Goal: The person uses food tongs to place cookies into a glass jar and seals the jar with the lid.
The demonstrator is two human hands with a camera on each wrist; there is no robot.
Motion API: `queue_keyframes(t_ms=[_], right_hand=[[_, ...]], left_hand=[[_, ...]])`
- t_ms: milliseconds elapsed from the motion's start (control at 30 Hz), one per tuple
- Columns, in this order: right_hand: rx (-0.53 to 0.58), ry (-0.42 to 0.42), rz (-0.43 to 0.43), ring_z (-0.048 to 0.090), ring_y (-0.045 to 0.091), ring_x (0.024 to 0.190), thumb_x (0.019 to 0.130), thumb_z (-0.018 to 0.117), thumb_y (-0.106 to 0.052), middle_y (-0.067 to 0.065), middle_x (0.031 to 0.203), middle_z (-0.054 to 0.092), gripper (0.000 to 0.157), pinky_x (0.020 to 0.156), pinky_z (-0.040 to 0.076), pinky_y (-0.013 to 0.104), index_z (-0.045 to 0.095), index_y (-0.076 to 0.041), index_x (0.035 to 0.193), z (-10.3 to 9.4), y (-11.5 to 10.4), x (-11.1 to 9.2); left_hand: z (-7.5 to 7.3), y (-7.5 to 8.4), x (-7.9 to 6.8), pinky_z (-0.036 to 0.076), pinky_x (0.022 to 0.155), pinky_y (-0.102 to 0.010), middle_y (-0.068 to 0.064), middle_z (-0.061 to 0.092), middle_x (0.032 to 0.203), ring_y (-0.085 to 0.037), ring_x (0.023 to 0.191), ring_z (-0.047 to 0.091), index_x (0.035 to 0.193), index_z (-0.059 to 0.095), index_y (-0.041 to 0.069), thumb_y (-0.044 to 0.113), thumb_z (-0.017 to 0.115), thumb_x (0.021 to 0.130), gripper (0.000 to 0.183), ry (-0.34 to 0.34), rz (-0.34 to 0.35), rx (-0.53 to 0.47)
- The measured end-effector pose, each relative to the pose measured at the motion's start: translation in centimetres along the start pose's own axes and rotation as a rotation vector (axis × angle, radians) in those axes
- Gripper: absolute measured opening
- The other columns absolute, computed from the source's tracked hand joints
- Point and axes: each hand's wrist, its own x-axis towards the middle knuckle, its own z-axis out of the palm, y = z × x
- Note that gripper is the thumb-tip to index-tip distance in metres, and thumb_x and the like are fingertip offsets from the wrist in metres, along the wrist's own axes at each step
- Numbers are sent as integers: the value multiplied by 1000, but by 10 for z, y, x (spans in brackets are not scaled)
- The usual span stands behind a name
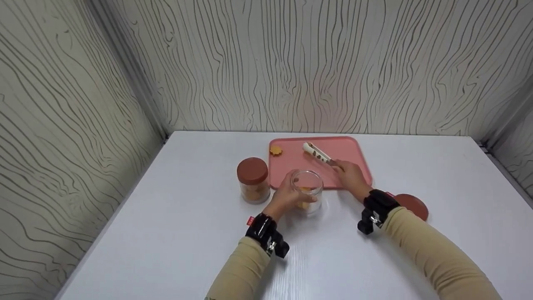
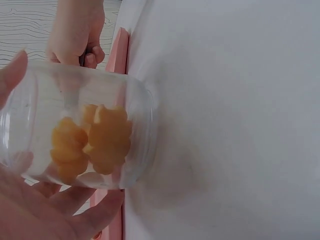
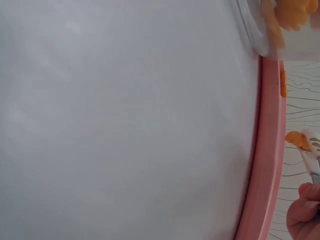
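Left hand (image 1: 286,198)'s got the open jar (image 2: 141,135) by the tray (image 1: 291,162), some cookies (image 2: 107,140) inside. Right hand (image 1: 352,177)'s gripping tongs (image 1: 320,155) with another cookie (image 3: 297,140). One loose one (image 1: 275,150)'s left on the tray, so probably nearly done.

Soft light leaves faint shadows on the white table (image 1: 183,208), the wrist views greyer and slightly blurred

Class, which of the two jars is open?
The jar held in the left hand: its mouth is uncovered, whereas the other jar, standing left of it, wears a reddish-brown lid.
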Motion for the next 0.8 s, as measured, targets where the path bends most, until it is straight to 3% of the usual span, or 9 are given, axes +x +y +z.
queue_keyframes(t_ms=[200, 300, 467, 633, 800], right_hand=[[-1, 18, -1, 58, 40, 106, 97, 55, -2, 32, 117, 61, 28, 88, 47, 49, 59, 16, 118, -15, -1, -18], [15, 25, 14, 59, 32, 87, 96, 55, -2, 30, 111, 63, 29, 74, 48, 37, 60, 15, 119, -25, -3, -28], [72, -17, 55, 43, 17, 67, 99, 53, -5, 21, 93, 61, 32, 56, 36, 23, 56, 15, 124, -42, -11, -46], [70, 8, 38, 44, 19, 71, 99, 52, -4, 20, 91, 61, 33, 60, 38, 23, 55, 15, 126, -54, -20, -63], [65, 28, 16, 49, 23, 79, 98, 53, -1, 27, 107, 64, 31, 65, 40, 22, 57, 13, 124, -61, -23, -74]], left_hand=[[2, 0, 2, 28, 109, -55, -13, 45, 144, -31, 132, 40, 144, 39, 19, 13, 87, 66, 92, -9, 7, -5], [4, 0, 4, 31, 108, -54, -13, 46, 143, -31, 131, 41, 142, 41, 20, 12, 88, 65, 90, -5, 15, 8], [5, 0, 5, 31, 108, -53, -12, 47, 142, -31, 131, 42, 141, 43, 20, 12, 88, 65, 89, 16, 5, 13], [3, 1, 4, 30, 108, -53, -13, 47, 142, -32, 131, 41, 141, 42, 19, 12, 88, 65, 90, 20, 1, 12], [2, 1, 3, 31, 108, -53, -12, 46, 143, -32, 132, 41, 142, 41, 19, 12, 88, 66, 90, 24, -11, 24]])
